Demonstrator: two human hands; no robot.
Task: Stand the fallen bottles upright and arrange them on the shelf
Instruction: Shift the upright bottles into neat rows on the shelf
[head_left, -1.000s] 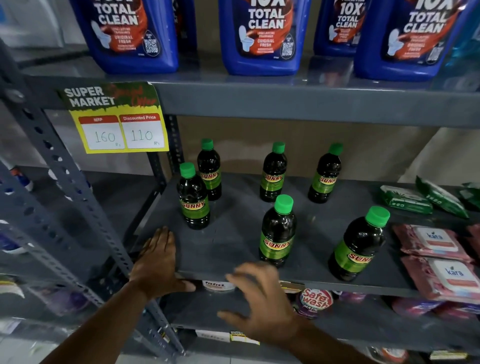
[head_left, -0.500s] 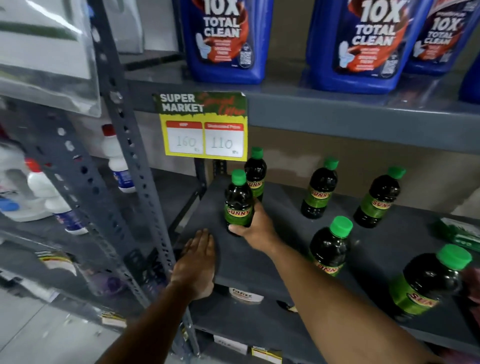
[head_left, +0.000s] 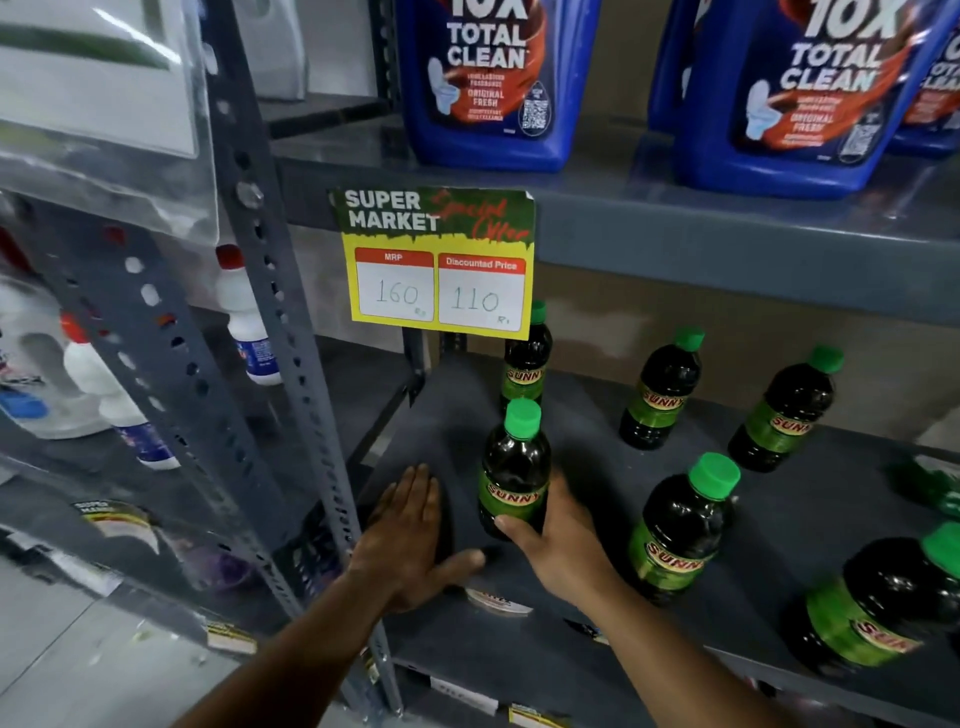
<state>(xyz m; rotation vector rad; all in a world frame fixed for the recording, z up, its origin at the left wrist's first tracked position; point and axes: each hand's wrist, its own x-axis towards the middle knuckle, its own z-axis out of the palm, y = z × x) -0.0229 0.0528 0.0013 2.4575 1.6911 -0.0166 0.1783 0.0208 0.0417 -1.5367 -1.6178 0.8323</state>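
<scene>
Green-capped front-left Sunny bottle (head_left: 514, 470) stands upright near the front left corner of the grey shelf (head_left: 810, 499), and the right hand (head_left: 563, 545) is wrapped around its lower half. Left hand (head_left: 410, 535) lies flat and loose on the shelf's front left edge, gripping nothing. Five more Sunny bottles (head_left: 680, 525) stand upright further right and toward the back edge.
</scene>
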